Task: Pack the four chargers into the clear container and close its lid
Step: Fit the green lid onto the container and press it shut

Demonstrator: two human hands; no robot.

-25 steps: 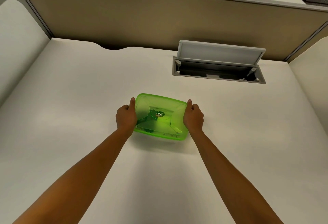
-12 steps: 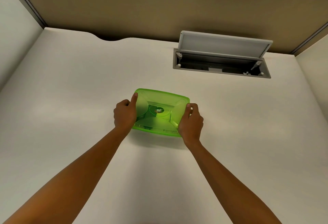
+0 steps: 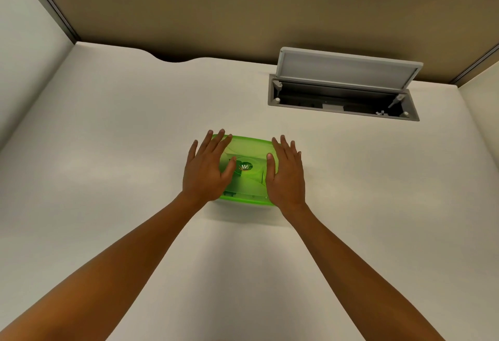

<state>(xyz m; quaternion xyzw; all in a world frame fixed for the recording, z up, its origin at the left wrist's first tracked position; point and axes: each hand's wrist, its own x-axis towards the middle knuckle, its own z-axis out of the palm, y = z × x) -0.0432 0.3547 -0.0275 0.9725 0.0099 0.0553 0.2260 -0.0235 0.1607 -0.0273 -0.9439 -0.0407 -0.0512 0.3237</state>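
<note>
Our left hand (image 3: 206, 169) and right hand (image 3: 286, 174) lie flat, fingers spread, palms down on the two ends of the green lid (image 3: 247, 153). They are apart from each other, with the lid's round label (image 3: 245, 167) showing in the gap between the thumbs. Neither hand grips anything; both are open and appear to press down, though we cannot tell how hard.

That is a change from half a second ago, when our hands were curled around the short ends of the box with the fingers hooked at the rim. A second ago they held it the same way. We have gone from holding the sides to pushing on the top, which we take as seating the lid.

The container (image 3: 243, 199) sits on the white desk (image 3: 108, 151), in the middle and near us. Through the green plastic we make out pale and dark shapes inside, probably the chargers, but we cannot count them. No charger lies loose on the desk, so packing looks done and closing looks like the last step. Whether the lid has snapped shut all round is not visible.

Farther back, well apart from the container, the desk's cable hatch (image 3: 343, 92) stands open, and the tan partition (image 3: 243, 16) rises behind it.
</note>
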